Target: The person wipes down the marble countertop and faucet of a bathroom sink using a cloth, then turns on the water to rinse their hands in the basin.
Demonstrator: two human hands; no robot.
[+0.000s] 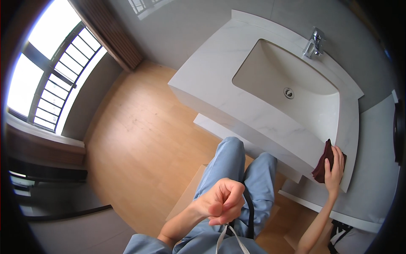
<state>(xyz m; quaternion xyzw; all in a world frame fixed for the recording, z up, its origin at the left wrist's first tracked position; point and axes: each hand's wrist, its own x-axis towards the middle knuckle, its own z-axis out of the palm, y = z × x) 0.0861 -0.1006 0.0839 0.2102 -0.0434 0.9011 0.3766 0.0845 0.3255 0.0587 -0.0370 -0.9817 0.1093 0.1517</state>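
On the right end of a white marbled counter (207,70), a maroon cloth (320,167) is held beneath the right hand (335,169), while the left hand (224,201) is curled loosely, any contents hidden. Probably light and pliable, the cloth would best be gripped across its folds; beyond, a smooth basin (266,74) is overlooked by a chrome faucet (314,44).

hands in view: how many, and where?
2: the left hand, fingers curled, over the blue trousers; the right hand on the dark red cloth at the counter's near right corner.
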